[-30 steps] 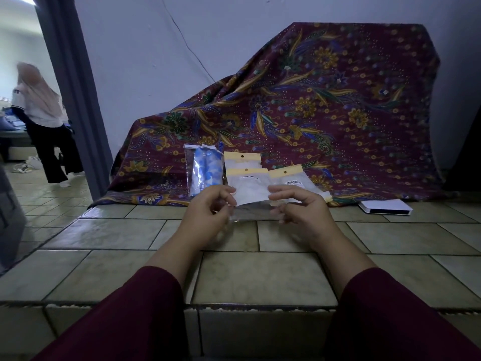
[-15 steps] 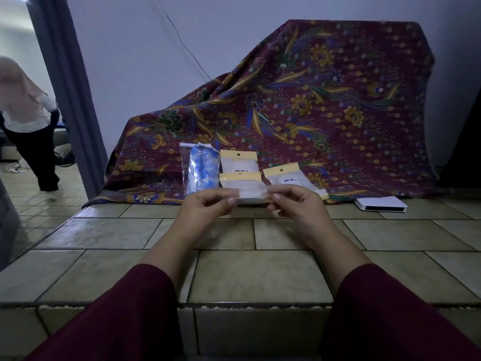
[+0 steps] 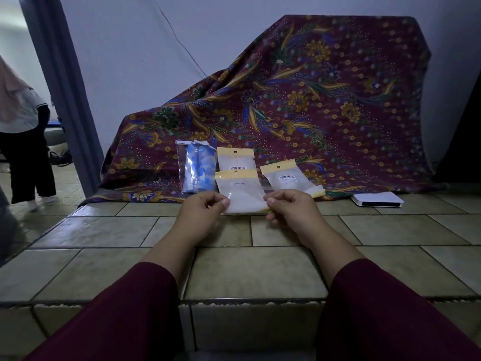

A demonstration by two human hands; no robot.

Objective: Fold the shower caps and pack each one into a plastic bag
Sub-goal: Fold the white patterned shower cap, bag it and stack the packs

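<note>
Pinching a clear bag point(image 3: 244, 196) by its near corners, the left hand point(image 3: 200, 212) and right hand point(image 3: 291, 209) held it flat at 12 o'clock, just over the tiles point(image 3: 255, 269). A blue cap point(image 3: 197, 170) sat already bagged at 11. Two yellow-top packs point(image 3: 235, 160) point(image 3: 286, 175) lay behind, prob. still to do. A white box point(image 3: 376, 199) sat at 2, a big cloth point(image 3: 312, 105) behind. Nothing blocked the hands.
</note>
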